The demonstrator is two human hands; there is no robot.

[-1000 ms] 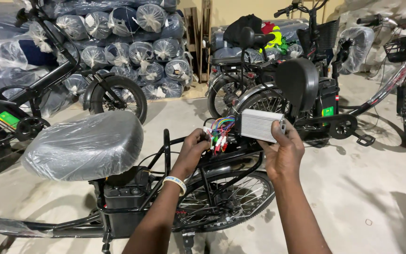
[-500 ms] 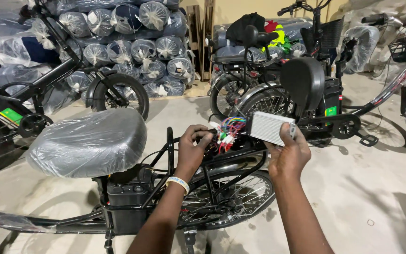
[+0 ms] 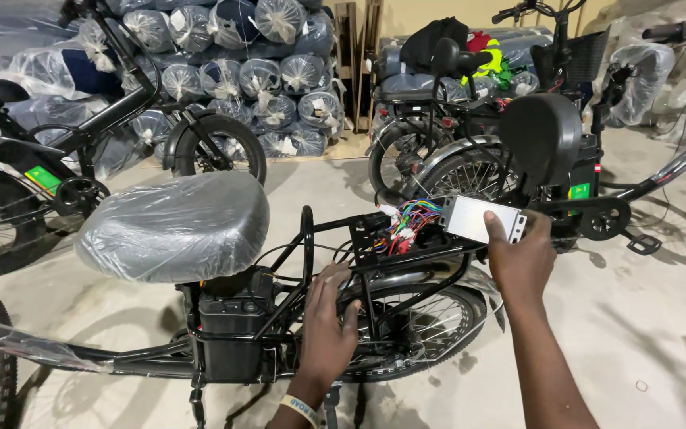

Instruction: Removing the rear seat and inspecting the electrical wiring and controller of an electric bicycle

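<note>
Even, fairly bright indoor light, soft floor shadows, sharp focus, perhaps slight wide-angle edge bending

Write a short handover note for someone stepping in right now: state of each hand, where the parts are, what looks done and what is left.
Right hand holds the silver controller box at the rear rack.
Left hand is open, resting on the frame tubes by the rear wheel.
Coloured wire bundle hangs loose from the box over the rack.
Done: seat fitted, plastic-wrapped.
Left: box not yet fixed down, wires untidied.
</note>
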